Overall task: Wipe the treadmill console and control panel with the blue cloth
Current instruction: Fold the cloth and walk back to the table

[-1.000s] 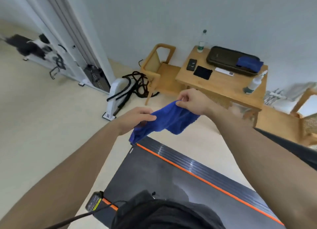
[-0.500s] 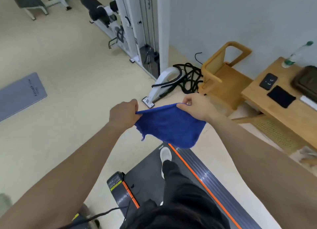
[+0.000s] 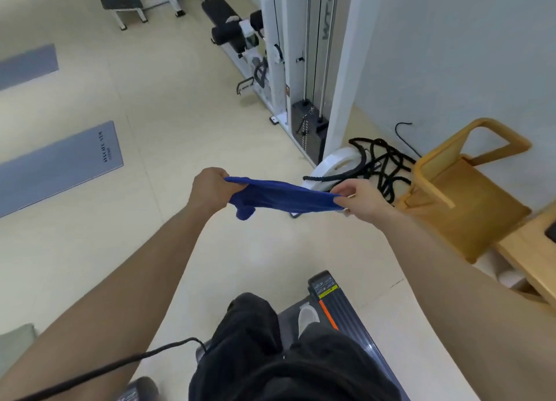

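Head view: left hand (image 3: 209, 190) and right hand (image 3: 359, 197) are each pinching closed on one end of the blue cloth (image 3: 282, 197), stretching it in the air between them above the floor. Treadmill (image 3: 334, 304) is lying below, a white shoe (image 3: 307, 318) resting on it.

Cream floor (image 3: 168, 136); pale wall (image 3: 451, 39); wooden chair (image 3: 463, 196); grey mats (image 3: 60, 166)
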### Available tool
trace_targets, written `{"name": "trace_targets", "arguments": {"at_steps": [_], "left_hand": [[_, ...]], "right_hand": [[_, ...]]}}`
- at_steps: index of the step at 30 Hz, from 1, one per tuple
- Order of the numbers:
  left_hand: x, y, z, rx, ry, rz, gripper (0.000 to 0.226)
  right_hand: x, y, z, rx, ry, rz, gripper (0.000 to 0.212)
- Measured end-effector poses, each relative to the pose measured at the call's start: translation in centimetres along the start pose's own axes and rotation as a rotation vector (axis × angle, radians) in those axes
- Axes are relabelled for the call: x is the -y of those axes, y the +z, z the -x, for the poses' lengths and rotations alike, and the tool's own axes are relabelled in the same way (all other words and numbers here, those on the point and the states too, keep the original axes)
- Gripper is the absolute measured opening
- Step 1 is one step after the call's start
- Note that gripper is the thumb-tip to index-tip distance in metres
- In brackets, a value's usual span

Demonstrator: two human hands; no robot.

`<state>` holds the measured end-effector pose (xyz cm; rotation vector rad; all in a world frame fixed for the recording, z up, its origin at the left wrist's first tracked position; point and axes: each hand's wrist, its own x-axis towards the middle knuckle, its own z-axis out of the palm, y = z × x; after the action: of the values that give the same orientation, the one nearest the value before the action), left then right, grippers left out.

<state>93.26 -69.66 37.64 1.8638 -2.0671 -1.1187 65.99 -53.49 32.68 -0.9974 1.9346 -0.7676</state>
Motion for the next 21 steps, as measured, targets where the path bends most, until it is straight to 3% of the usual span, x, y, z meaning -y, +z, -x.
{"name": "trace_targets", "arguments": {"at_steps": [5, 10, 15, 21], "left_hand": [[-1.9, 1.3, -7.8, 0.217, 0.05, 0.215, 0.032], [-1.1, 8.3, -17.8, 0.43, 0.187, 0.16, 0.015], [0.9, 15.5, -25.7, 0.617, 0.263, 0.303, 0.006], [-3.5, 16.0, -28.0, 0.631, 0.313, 0.274, 0.014]], "right_hand": [[0.6, 0.5, -6.5, 0.008, 0.097, -0.333, 0.002], [-1.1, 4.8, -13.9, 0.086, 0.102, -0.567, 0.01], [-5.1, 10.9, -21.3, -0.05, 0.182, -0.801, 0.003], [-3.5, 9.7, -23.1, -0.301, 0.258, -1.062, 0.007]]}}
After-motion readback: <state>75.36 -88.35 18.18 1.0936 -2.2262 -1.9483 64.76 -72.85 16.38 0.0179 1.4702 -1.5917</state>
